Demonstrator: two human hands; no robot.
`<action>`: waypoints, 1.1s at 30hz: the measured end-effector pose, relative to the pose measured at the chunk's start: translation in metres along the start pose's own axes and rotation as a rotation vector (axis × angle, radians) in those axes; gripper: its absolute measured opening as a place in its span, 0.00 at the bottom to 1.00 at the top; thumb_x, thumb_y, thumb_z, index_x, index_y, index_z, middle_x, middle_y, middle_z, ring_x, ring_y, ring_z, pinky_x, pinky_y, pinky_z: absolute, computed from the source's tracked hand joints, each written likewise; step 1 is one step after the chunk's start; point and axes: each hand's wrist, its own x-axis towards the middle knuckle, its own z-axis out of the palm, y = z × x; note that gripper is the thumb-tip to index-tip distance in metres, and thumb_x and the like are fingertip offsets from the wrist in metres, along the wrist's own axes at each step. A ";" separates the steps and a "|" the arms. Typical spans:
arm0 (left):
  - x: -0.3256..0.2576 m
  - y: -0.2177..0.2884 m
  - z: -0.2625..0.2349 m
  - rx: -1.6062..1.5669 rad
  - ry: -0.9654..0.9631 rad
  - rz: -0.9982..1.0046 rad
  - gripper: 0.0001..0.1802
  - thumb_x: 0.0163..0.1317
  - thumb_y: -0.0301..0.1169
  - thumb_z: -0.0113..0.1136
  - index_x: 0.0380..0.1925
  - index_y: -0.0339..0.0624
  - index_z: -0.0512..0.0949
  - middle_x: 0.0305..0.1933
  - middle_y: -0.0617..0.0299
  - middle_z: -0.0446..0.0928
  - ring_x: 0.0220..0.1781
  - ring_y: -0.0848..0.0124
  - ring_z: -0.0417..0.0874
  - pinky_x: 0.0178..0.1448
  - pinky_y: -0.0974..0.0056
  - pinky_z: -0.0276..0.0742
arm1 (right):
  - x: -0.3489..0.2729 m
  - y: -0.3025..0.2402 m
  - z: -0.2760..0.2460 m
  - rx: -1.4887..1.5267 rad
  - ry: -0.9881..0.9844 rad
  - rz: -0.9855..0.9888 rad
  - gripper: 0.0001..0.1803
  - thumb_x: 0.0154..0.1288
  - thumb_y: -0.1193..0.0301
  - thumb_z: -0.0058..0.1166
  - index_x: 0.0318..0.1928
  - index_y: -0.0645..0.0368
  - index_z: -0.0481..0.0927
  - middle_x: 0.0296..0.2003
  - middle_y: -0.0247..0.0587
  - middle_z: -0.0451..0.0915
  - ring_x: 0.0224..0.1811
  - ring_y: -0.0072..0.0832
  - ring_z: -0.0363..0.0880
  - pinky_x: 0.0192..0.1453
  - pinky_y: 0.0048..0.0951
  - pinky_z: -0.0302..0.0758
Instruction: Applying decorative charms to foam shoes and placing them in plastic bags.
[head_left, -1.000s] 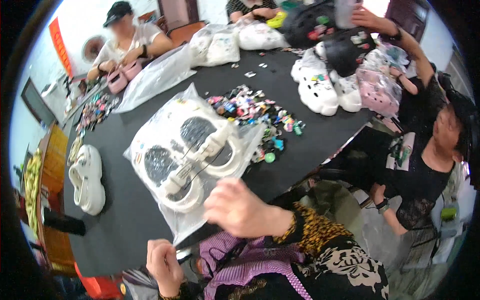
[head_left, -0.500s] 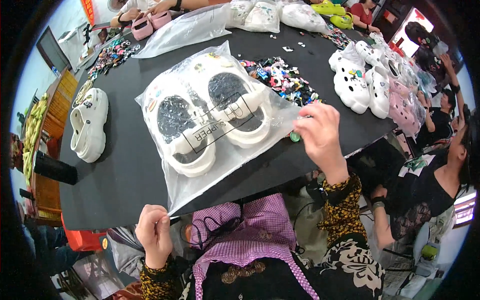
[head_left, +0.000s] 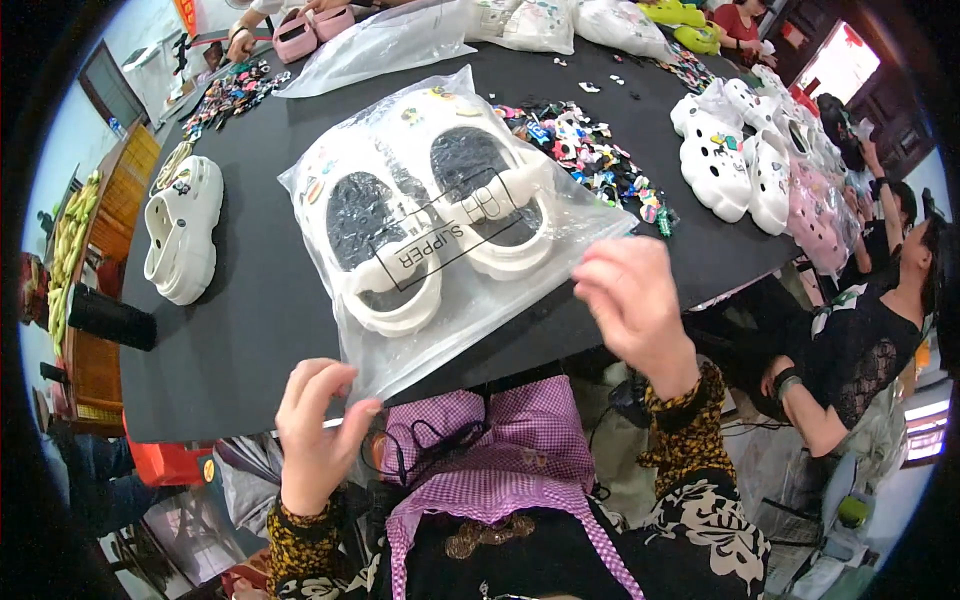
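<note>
A pair of white clogs [head_left: 400,318] with dark insoles and small charms lies inside a clear plastic bag [head_left: 385,368] on the black table. At the bag's near left corner, my left hand [head_left: 318,430] is open, thumb and fingers apart. My right hand [head_left: 640,318] hovers beside the bag's right corner with its fingers loosely curled and apart, holding nothing. Another white clog [head_left: 185,235] stands unbagged at the left of the table.
Piles of colourful shoe charms [head_left: 585,150] lie beyond the bag and at the far left [head_left: 235,95]. White clogs [head_left: 712,165] stand at the right beside bagged pink ones [head_left: 818,220]. A black cylinder [head_left: 112,318] juts over the left edge. Co-workers sit around the table.
Both hands have let go of the bag's near corners and opened. My left hand has risen slightly, and my right hand has dropped a little. The bag's near edge now lies looser.
</note>
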 end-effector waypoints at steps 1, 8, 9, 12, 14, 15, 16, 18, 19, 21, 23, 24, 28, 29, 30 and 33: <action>0.002 0.002 0.004 0.077 -0.043 -0.008 0.18 0.49 0.30 0.70 0.39 0.35 0.76 0.36 0.55 0.75 0.34 0.63 0.76 0.39 0.64 0.73 | 0.002 -0.010 0.003 0.066 -0.017 -0.062 0.14 0.50 0.75 0.62 0.40 0.57 0.78 0.41 0.38 0.77 0.45 0.36 0.75 0.53 0.40 0.68; 0.016 0.003 0.016 0.261 -0.066 0.210 0.10 0.48 0.24 0.66 0.31 0.40 0.77 0.29 0.58 0.71 0.32 0.59 0.74 0.35 0.59 0.70 | 0.000 -0.049 0.031 0.198 -0.236 -0.217 0.14 0.53 0.73 0.58 0.43 0.61 0.79 0.43 0.40 0.79 0.47 0.35 0.76 0.52 0.37 0.71; 0.015 0.003 0.014 0.216 -0.062 0.189 0.09 0.48 0.24 0.66 0.30 0.40 0.77 0.28 0.59 0.71 0.33 0.59 0.74 0.35 0.59 0.70 | 0.001 -0.050 0.032 0.202 -0.242 -0.230 0.14 0.53 0.73 0.58 0.43 0.61 0.79 0.43 0.40 0.79 0.47 0.35 0.76 0.52 0.37 0.71; 0.017 0.009 0.010 0.106 0.018 0.145 0.10 0.46 0.20 0.66 0.30 0.39 0.77 0.32 0.57 0.71 0.32 0.61 0.74 0.36 0.61 0.72 | 0.006 -0.054 0.035 0.202 -0.255 -0.238 0.17 0.52 0.73 0.59 0.44 0.62 0.79 0.47 0.43 0.78 0.49 0.37 0.75 0.54 0.38 0.71; 0.021 0.011 0.006 0.058 0.097 0.203 0.10 0.46 0.17 0.65 0.30 0.36 0.77 0.37 0.54 0.71 0.32 0.63 0.75 0.36 0.64 0.73 | 0.012 -0.060 0.034 0.223 -0.253 -0.212 0.20 0.52 0.73 0.60 0.48 0.63 0.79 0.53 0.47 0.76 0.54 0.41 0.74 0.57 0.40 0.70; 0.023 0.015 0.003 0.061 0.110 0.198 0.10 0.46 0.17 0.65 0.30 0.36 0.77 0.37 0.54 0.71 0.32 0.63 0.75 0.36 0.64 0.73 | 0.016 -0.063 0.034 0.225 -0.255 -0.226 0.20 0.52 0.73 0.60 0.48 0.63 0.79 0.53 0.47 0.76 0.54 0.41 0.74 0.57 0.40 0.70; 0.024 0.020 0.001 -0.022 0.141 0.190 0.09 0.47 0.17 0.64 0.30 0.35 0.77 0.37 0.54 0.72 0.33 0.64 0.75 0.36 0.65 0.73 | 0.019 -0.065 0.034 0.227 -0.231 -0.232 0.22 0.52 0.74 0.60 0.50 0.63 0.78 0.55 0.49 0.75 0.56 0.43 0.73 0.58 0.41 0.69; 0.026 0.021 -0.003 -0.154 0.189 0.194 0.07 0.51 0.15 0.60 0.31 0.33 0.77 0.36 0.54 0.74 0.34 0.67 0.76 0.36 0.68 0.72 | 0.025 -0.067 0.032 0.230 -0.209 -0.250 0.23 0.52 0.74 0.61 0.52 0.63 0.78 0.57 0.50 0.74 0.58 0.45 0.72 0.60 0.42 0.69; 0.025 0.022 -0.003 -0.154 0.200 0.193 0.07 0.51 0.15 0.60 0.31 0.33 0.77 0.36 0.54 0.74 0.34 0.67 0.76 0.36 0.68 0.72 | 0.027 -0.067 0.031 0.199 -0.217 -0.216 0.24 0.53 0.74 0.60 0.53 0.63 0.77 0.58 0.52 0.73 0.60 0.46 0.71 0.62 0.44 0.67; 0.024 0.024 0.000 -0.442 0.258 0.058 0.06 0.53 0.15 0.59 0.31 0.32 0.77 0.36 0.53 0.75 0.33 0.68 0.76 0.35 0.69 0.72 | 0.031 -0.064 0.031 0.169 -0.225 -0.193 0.25 0.54 0.74 0.60 0.55 0.64 0.75 0.60 0.53 0.71 0.62 0.48 0.69 0.64 0.47 0.64; 0.024 0.024 0.001 -0.446 0.268 0.055 0.05 0.54 0.15 0.59 0.32 0.32 0.77 0.36 0.54 0.75 0.33 0.69 0.76 0.36 0.69 0.72 | 0.034 -0.056 0.032 0.086 -0.218 -0.062 0.27 0.57 0.74 0.59 0.59 0.64 0.72 0.62 0.56 0.68 0.64 0.50 0.66 0.67 0.50 0.60; 0.025 0.025 0.002 -0.417 0.227 0.102 0.05 0.54 0.15 0.60 0.32 0.33 0.77 0.36 0.54 0.76 0.34 0.69 0.76 0.36 0.69 0.72 | 0.034 -0.052 0.031 0.072 -0.212 -0.028 0.28 0.59 0.74 0.57 0.61 0.63 0.70 0.63 0.57 0.65 0.65 0.52 0.63 0.69 0.52 0.57; 0.033 0.038 0.017 -0.424 0.119 0.251 0.07 0.52 0.16 0.61 0.32 0.34 0.77 0.36 0.54 0.75 0.35 0.62 0.78 0.38 0.65 0.75 | 0.050 -0.037 0.039 -0.067 -0.211 -0.035 0.26 0.60 0.66 0.56 0.59 0.59 0.74 0.64 0.57 0.65 0.67 0.53 0.61 0.71 0.51 0.53; 0.035 0.041 0.020 -0.418 0.100 0.305 0.07 0.52 0.16 0.61 0.32 0.34 0.77 0.36 0.54 0.75 0.35 0.61 0.78 0.38 0.64 0.75 | 0.055 -0.038 0.040 -0.065 -0.212 -0.040 0.26 0.60 0.66 0.56 0.59 0.59 0.74 0.64 0.57 0.65 0.67 0.53 0.61 0.71 0.51 0.53; 0.036 0.044 0.024 -0.428 0.069 0.334 0.07 0.52 0.17 0.62 0.32 0.34 0.77 0.36 0.53 0.75 0.35 0.61 0.79 0.39 0.64 0.75 | 0.060 -0.037 0.041 -0.220 -0.280 -0.121 0.25 0.61 0.61 0.55 0.58 0.55 0.75 0.63 0.56 0.66 0.67 0.52 0.61 0.71 0.51 0.53; 0.035 0.049 0.034 -0.488 -0.020 0.387 0.07 0.52 0.18 0.63 0.32 0.34 0.78 0.36 0.54 0.75 0.36 0.61 0.79 0.40 0.63 0.76 | 0.067 -0.021 0.048 -0.451 -0.312 -0.230 0.26 0.60 0.49 0.50 0.55 0.47 0.79 0.59 0.53 0.72 0.65 0.48 0.65 0.67 0.52 0.56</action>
